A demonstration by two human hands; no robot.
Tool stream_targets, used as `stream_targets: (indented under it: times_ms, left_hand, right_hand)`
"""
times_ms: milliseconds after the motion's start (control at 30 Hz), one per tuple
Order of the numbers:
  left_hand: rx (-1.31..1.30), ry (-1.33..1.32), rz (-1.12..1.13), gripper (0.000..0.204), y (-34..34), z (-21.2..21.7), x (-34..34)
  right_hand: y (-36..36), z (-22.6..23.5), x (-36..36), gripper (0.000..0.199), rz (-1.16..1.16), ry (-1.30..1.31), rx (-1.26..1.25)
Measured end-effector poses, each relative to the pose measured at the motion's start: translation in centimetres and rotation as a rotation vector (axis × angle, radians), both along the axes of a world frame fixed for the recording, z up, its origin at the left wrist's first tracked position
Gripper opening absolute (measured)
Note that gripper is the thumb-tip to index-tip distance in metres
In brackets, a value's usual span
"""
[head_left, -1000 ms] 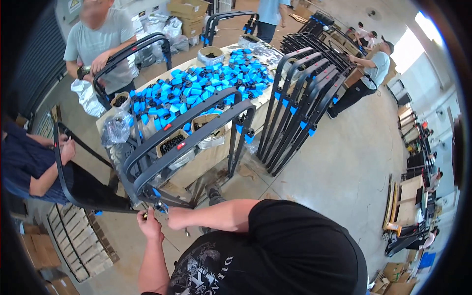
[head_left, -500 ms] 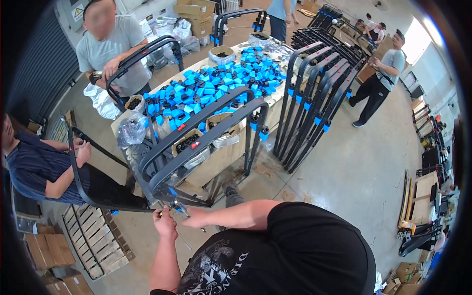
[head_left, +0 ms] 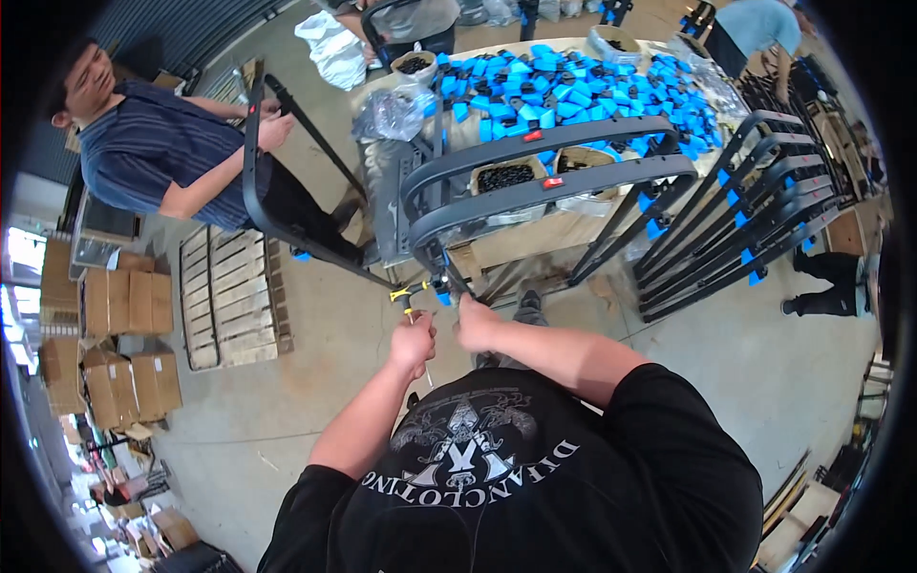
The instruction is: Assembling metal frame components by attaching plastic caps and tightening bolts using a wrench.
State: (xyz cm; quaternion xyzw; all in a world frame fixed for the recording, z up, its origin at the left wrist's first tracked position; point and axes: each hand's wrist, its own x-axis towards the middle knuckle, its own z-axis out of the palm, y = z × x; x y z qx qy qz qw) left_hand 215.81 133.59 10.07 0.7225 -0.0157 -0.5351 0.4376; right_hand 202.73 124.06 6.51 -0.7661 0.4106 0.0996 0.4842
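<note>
Left hand [head_left: 413, 344] has its fingers curled snug around a yellow-and-black tool [head_left: 410, 292], with the T-shaped head poking up above the fist. A thin shiny rod [head_left: 430, 375] sticks out below; can't tell if it's part of the same thing. Right hand [head_left: 476, 323] is up at the low end of the front frame [head_left: 611, 176], just beside a blue cap [head_left: 443, 298]. Its fingers are mostly tucked out of sight, so no clue how tight they are or what's in them.

The front frame is a black bent bar with a red spot, leaning at the near side of the desk [head_left: 516, 250], and there's a second frame [head_left: 592, 129] right behind it. Up on the desk it's a big messy pile of blue caps [head_left: 573, 91], plus some black bits [head_left: 504, 179] and a clear bag [head_left: 392, 115] at the left end. More frames [head_left: 810, 181] stand in a row off to the right. Over on the left, a co-worker [head_left: 162, 153] has both hands at another frame [head_left: 251, 162], with a pallet [head_left: 229, 306] on the floor nearby.
</note>
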Motion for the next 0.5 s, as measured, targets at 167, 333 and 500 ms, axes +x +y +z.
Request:
stream_targets:
  times_ms: [167,333,500]
  left_hand:
    - [0.02,0.101,-0.041,0.008,0.2,1.3,0.8]
    - [0.03,0.027,-0.044,0.008,0.2,-0.4,0.7]
    - [-0.066,-0.724,-0.231,0.013,1.3,-5.8,0.2]
  right_hand:
    - [0.4,0.5,-0.1,0.046,-0.02,-0.059,0.022]
    - [1.2,1.1,-0.3,0.048,-0.042,-0.121,0.038]
    - [0.9,1.5,0.2,0.05,-0.059,-0.073,0.099]
